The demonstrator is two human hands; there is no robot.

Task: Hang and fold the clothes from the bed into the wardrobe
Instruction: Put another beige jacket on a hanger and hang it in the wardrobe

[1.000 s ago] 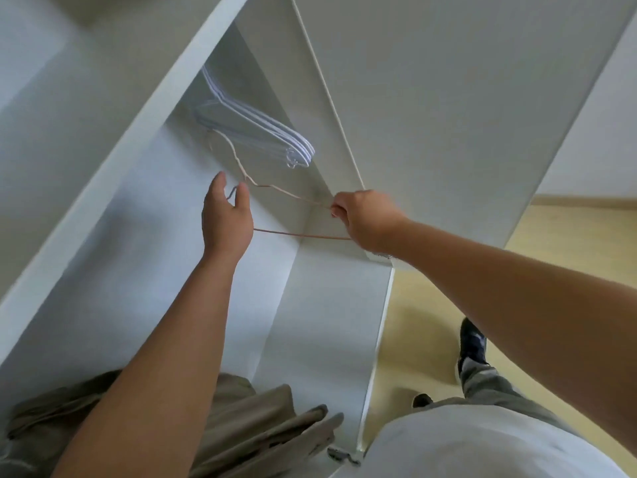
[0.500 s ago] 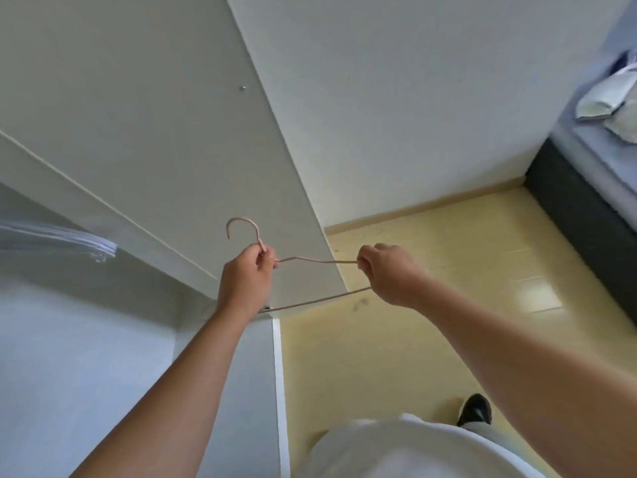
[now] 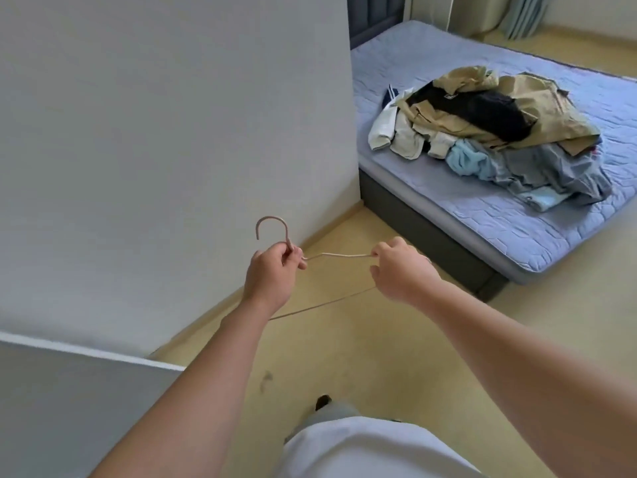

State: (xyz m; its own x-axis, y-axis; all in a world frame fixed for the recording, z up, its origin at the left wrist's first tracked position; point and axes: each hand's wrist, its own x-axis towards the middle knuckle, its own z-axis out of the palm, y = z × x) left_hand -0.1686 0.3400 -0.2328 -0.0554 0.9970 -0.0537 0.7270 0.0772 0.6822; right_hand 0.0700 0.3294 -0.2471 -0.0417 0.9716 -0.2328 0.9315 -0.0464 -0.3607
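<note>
1. The hanger (image 3: 339, 256) is now out of the wardrobe (image 3: 69, 408), carried toward the bed (image 3: 499, 236).
2. Left hand (image 3: 272, 274) pinches its neck, right hand (image 3: 400, 270) grips its shoulder.
3. Clothes (image 3: 482, 125) wait piled on the bed.

The clothes pile (image 3: 482, 132) lies on the bed (image 3: 482, 243) at two o'clock. The hanger (image 3: 337, 256) sits centre, between left hand (image 3: 272, 274) and right hand (image 3: 400, 270); wardrobe panel (image 3: 69, 408) at eight o'clock.

- White shirt (image 3: 362, 450) over the torso, plain smooth fabric.
- Grey trouser leg (image 3: 329, 414) showing past the shirt's hem.
- Dark shoe (image 3: 323, 401) on that foot.
- Left hand (image 3: 272, 274) and right hand (image 3: 401, 270) ungloved; forearms (image 3: 193, 384) uncovered.
</note>
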